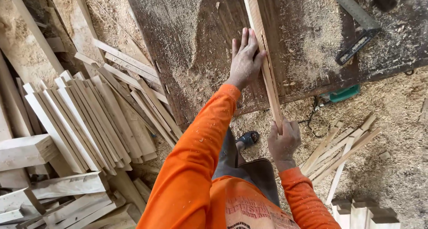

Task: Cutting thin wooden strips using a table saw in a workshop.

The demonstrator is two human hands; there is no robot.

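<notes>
Bright, even daylight; soft shadows only; sharp focus throughout; slight wide-angle stretching at the edges.

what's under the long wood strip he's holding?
The wood strip lies on a dark workbench strewn with sawdust. Left hand presses it; right hand grips its near end. The board directly beneath is covered.

strip (263, 55) on bench (200, 42) | stacked slats (89, 122) left | offcuts (343, 149) right
</notes>
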